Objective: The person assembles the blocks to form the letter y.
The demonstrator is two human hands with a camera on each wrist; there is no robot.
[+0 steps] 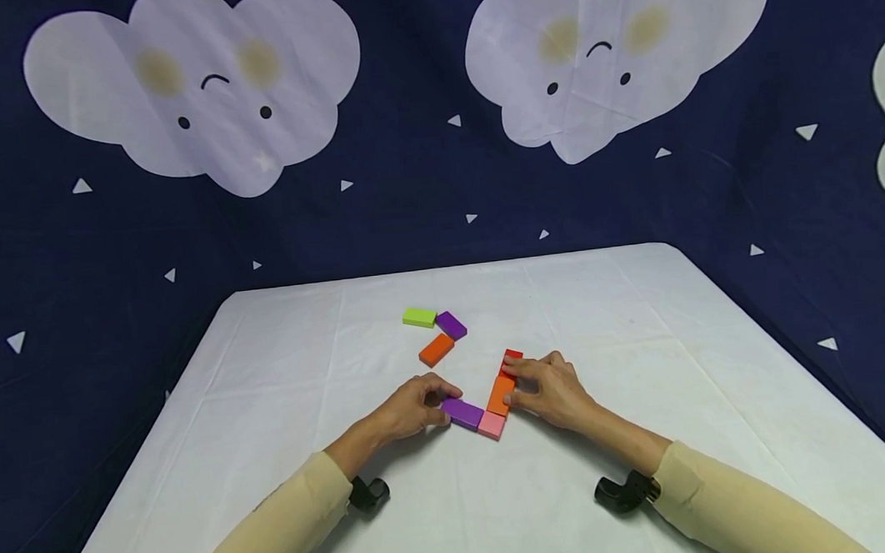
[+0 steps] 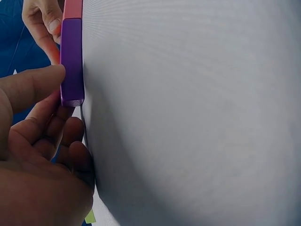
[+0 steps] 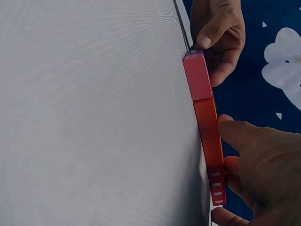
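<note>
My left hand pinches the outer end of a purple block between thumb and fingers. The purple block's other end meets a pink block. From the pink one, an orange block and a red block run away in a line, making an angled chain. My right hand holds this line from the right, its thumb against the orange block and its index finger reaching over where orange meets red. White stripes mark the red block's side in the right wrist view.
Farther back on the white table lie a lime green block, a second purple block and a second orange block, close together. Behind the table hangs a dark blue cloth with clouds. Both wrists carry black cameras.
</note>
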